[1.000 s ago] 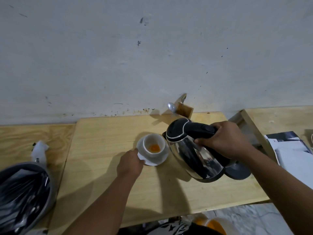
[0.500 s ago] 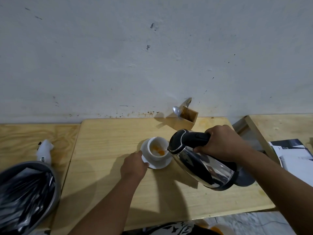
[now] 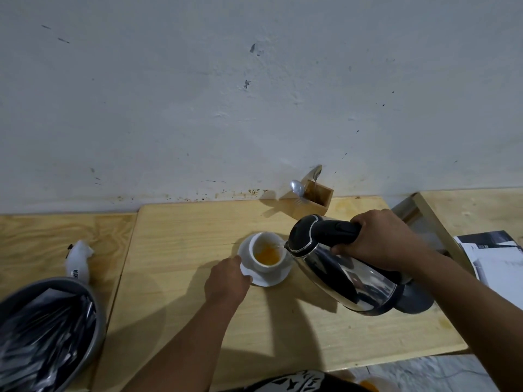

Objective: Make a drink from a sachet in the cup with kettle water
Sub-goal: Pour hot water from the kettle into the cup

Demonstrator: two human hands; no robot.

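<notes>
A white cup [image 3: 259,265] stands on a white saucer [image 3: 278,278] in the middle of the wooden table [image 3: 181,230]. Orange liquid [image 3: 267,255] fills its bottom. My right hand [image 3: 379,241] grips the black handle of a steel kettle [image 3: 339,273], which is tilted with its spout over the cup's right rim; a thin stream of water runs into the cup. My left hand [image 3: 226,282] holds the saucer's near left edge.
A wooden holder [image 3: 312,200] with two spoons stands by the wall behind the kettle. The kettle's dark base [image 3: 416,299] sits at right. A torn white sachet [image 3: 77,260] and a bin with a black bag [image 3: 42,332] are at left. Papers [image 3: 495,258] lie far right.
The kettle has tipped further toward the cup and its spout now reaches the rim. Orange powder in the cup has turned into orange liquid. My left hand stays on the saucer.
</notes>
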